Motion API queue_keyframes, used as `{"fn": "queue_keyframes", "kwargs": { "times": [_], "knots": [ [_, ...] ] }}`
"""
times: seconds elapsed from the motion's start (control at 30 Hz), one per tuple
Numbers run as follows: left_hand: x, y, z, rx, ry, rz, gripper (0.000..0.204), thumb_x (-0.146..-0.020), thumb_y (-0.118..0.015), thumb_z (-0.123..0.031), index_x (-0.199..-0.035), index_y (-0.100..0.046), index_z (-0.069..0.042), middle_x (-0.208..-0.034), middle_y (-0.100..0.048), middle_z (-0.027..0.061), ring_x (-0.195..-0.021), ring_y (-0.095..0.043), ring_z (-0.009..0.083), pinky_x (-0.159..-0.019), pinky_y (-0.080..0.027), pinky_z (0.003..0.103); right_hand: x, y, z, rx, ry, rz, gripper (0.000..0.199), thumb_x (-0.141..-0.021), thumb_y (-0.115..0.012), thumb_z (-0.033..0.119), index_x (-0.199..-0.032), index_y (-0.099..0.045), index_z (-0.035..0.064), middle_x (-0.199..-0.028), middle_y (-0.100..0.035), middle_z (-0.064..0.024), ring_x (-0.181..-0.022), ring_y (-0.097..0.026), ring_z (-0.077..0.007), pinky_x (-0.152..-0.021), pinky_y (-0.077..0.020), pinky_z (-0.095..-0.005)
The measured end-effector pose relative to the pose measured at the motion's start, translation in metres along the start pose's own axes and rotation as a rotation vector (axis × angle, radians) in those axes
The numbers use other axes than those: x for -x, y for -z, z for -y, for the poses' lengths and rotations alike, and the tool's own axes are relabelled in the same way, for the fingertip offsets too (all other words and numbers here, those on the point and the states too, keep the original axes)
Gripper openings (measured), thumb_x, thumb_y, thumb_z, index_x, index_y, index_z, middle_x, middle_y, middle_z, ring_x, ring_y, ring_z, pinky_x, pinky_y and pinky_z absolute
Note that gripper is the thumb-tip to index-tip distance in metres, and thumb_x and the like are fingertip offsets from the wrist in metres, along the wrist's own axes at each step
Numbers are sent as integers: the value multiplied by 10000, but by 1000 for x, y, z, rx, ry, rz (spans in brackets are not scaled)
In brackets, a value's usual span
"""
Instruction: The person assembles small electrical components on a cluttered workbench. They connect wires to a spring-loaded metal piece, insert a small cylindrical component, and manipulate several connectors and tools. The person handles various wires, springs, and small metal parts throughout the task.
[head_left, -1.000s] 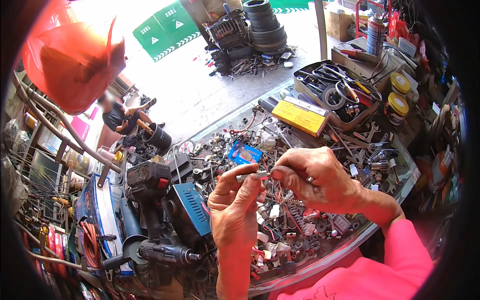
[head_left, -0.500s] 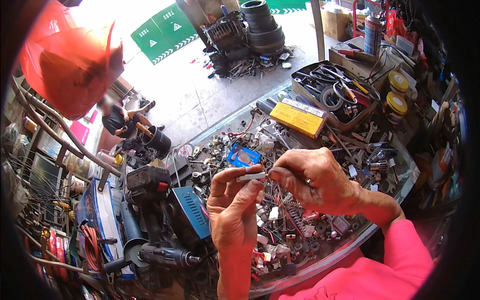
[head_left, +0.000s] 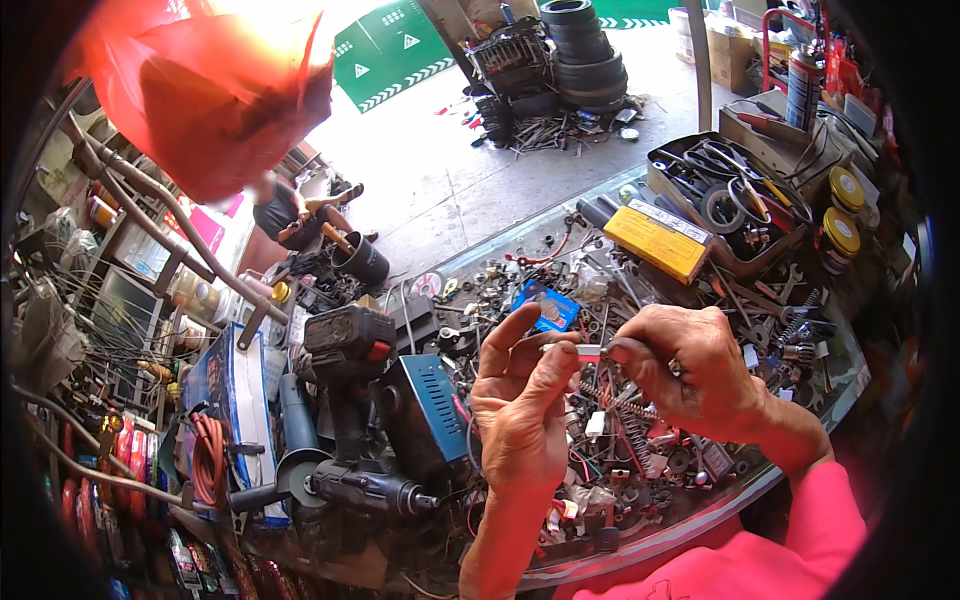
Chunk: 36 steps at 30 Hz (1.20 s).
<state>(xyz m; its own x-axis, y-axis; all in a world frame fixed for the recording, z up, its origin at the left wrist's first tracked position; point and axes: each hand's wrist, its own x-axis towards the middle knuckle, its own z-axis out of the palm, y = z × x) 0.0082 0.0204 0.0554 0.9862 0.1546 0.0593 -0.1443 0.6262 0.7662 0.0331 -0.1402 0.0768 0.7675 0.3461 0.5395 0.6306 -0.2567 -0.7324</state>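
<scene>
Head view over a cluttered workbench. The left hand (head_left: pixel 522 405) and the right hand (head_left: pixel 695 372) meet above the centre of the round glass-topped table (head_left: pixel 700 525), each pinching one end of a small metal part with a red band (head_left: pixel 587 352): the left thumb and forefinger grip its left end, the other left fingers spread upward, while the right hand is curled with its fingertips closed on the right end. The part lies level between the two hands, raised above a litter of springs, nuts and small metal scraps (head_left: pixel 640 440) that covers the tabletop. At 12 o'clock from the hands lies a small blue packet (head_left: pixel 548 305); at 1 o'clock a yellow box (head_left: pixel 658 240) and, beyond it, a tray of pliers and scissors (head_left: pixel 725 190). At 9 o'clock stand a blue metal box (head_left: pixel 425 415) and a black cordless drill (head_left: pixel 350 400). Far off at 11 o'clock a second person (head_left: pixel 290 212) sits on the concrete floor beside a black bucket (head_left: pixel 362 262). A stack of tyres (head_left: pixel 585 55) stands at 12 o'clock, well apart.
</scene>
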Motion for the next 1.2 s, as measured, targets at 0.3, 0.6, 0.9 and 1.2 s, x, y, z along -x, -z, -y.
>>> {"fn": "queue_keyframes", "kwargs": {
  "times": [0.3,0.6,0.9,1.2],
  "knots": [
    [1,-3,-4,75,38,46,400,-845,-605,6,-1232,-507,-18,-1069,-635,118,-842,-596,133,-721,-473,263,1,-2,-5,9,23,-31,71,-836,-620,46,-828,-594,-19,-652,-556,-147,-530,-558,-305,-463,-415,-360],
    [0,3,-3,190,87,85,416,-846,-599,38,-1240,-480,-22,-1140,-597,155,-934,-595,137,-762,-483,235,1,-3,-5,41,55,-28,71,-836,-617,49,-824,-588,-15,-651,-555,-140,-529,-561,-299,-462,-416,-360],
    [0,-1,-3,101,34,46,492,-824,-608,70,-1270,-424,-25,-1193,-559,146,-1103,-566,236,-849,-504,279,0,-5,-8,61,109,-62,67,-830,-621,41,-822,-585,-14,-656,-560,-135,-528,-568,-289,-465,-421,-356],
    [1,-6,-8,173,157,62,461,-832,-645,-11,-1249,-451,-25,-1124,-581,118,-997,-588,192,-784,-490,274,-1,-5,-3,36,92,-49,64,-833,-620,43,-834,-595,-17,-663,-572,-136,-535,-581,-276,-469,-432,-346]
  ]
}}
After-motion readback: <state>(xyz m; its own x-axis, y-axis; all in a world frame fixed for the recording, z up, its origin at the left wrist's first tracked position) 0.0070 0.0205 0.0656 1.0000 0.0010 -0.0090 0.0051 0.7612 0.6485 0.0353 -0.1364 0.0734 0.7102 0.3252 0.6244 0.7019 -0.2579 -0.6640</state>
